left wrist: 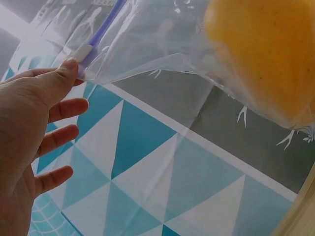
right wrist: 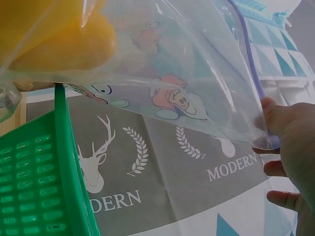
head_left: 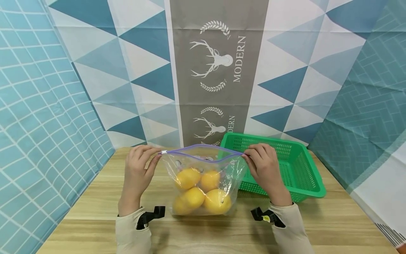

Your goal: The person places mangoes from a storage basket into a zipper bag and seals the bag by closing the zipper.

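A clear zip bag (head_left: 234, 173) with a purple zip edge hangs or stands upright between both hands, its mouth parted. Inside lie several yellow lemons (head_left: 189, 179), bunched toward the bottom. The left hand (head_left: 139, 169) pinches the top left corner beside a white slider (head_left: 163, 152); in the left wrist view its other fingers are spread away from the plastic. At the opposite top corner, the right hand (head_left: 264, 169) pinches the purple edge between thumb and fingers. Cartoon figures (right wrist: 179, 101) are printed on the bag.
A green perforated basket (head_left: 312, 173) stands behind and right of the bag, partly hidden by the right hand. The wooden table (head_left: 95, 197) lies beneath. Patterned cloth (head_left: 219, 60) with deer prints rises at the back, and blue tiled cloth (head_left: 41, 106) covers the left side.
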Action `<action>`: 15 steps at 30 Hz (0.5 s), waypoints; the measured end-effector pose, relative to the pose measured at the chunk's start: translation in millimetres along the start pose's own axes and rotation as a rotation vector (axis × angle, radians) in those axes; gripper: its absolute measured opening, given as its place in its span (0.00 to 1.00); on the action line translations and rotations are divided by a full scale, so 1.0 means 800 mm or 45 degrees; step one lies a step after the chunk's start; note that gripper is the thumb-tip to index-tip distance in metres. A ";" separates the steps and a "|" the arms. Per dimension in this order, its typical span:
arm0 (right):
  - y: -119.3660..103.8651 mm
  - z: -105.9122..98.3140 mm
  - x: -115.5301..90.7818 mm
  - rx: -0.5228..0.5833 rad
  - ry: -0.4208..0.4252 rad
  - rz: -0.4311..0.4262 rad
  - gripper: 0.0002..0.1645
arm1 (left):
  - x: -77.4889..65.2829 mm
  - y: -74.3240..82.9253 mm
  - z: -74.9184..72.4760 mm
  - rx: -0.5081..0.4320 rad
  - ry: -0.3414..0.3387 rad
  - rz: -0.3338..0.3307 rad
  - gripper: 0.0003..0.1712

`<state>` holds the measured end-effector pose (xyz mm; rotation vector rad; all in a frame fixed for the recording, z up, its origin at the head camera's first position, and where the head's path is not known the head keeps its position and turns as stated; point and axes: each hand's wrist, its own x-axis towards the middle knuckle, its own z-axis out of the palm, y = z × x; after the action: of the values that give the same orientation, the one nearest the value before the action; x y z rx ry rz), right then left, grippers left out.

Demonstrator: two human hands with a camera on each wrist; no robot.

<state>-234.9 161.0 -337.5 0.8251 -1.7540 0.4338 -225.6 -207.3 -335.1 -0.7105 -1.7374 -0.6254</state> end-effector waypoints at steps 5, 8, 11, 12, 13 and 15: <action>0.001 -0.001 -0.002 -0.005 -0.047 0.036 0.23 | 0.000 0.001 0.000 0.014 -0.006 -0.006 0.21; 0.002 -0.003 -0.003 -0.014 -0.085 0.060 0.24 | 0.000 0.001 0.000 0.024 -0.007 -0.006 0.21; 0.002 -0.004 -0.004 -0.018 -0.105 0.067 0.24 | 0.000 0.001 0.000 0.034 0.001 -0.004 0.21; 0.002 -0.004 -0.004 -0.020 -0.113 0.071 0.24 | 0.000 0.001 0.000 0.035 0.005 -0.003 0.21; 0.002 -0.005 -0.004 -0.020 -0.119 0.074 0.24 | 0.000 0.001 0.000 0.037 0.008 -0.002 0.22; 0.003 -0.005 -0.004 -0.018 -0.127 0.082 0.24 | 0.000 0.001 0.001 0.039 0.011 -0.001 0.22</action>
<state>-232.9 166.2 -339.2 0.7938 -1.8778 0.4283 -225.2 -206.2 -335.1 -0.6855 -1.7359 -0.6003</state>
